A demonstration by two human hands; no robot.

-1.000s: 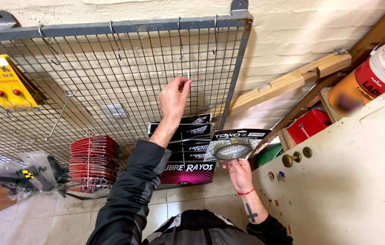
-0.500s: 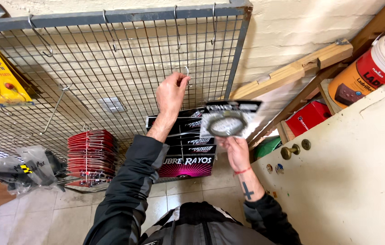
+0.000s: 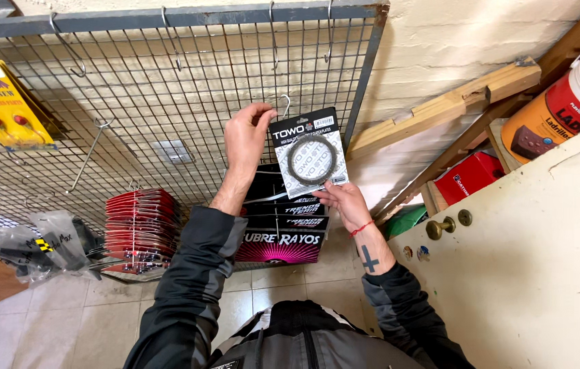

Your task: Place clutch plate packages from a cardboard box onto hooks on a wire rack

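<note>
My right hand holds the lower edge of a flat blister pack with a black header and a dark ring inside. The pack is raised against a grey wire-mesh panel, just under a metal hook. My left hand is up at the pack's top left corner, fingers pinching it beside the hook. Below hang several black and pink packs on the same panel.
A stack of red packs hangs at lower left, with clear plastic bags beside it. A yellow carded pack hangs at far left. At right stand a cream door with a brass knob, a red box, wooden battens and a tub.
My right hand has lifted the ring pack from waist height up to the hook. My left hand came off the mesh and now grips the pack's top corner.
</note>
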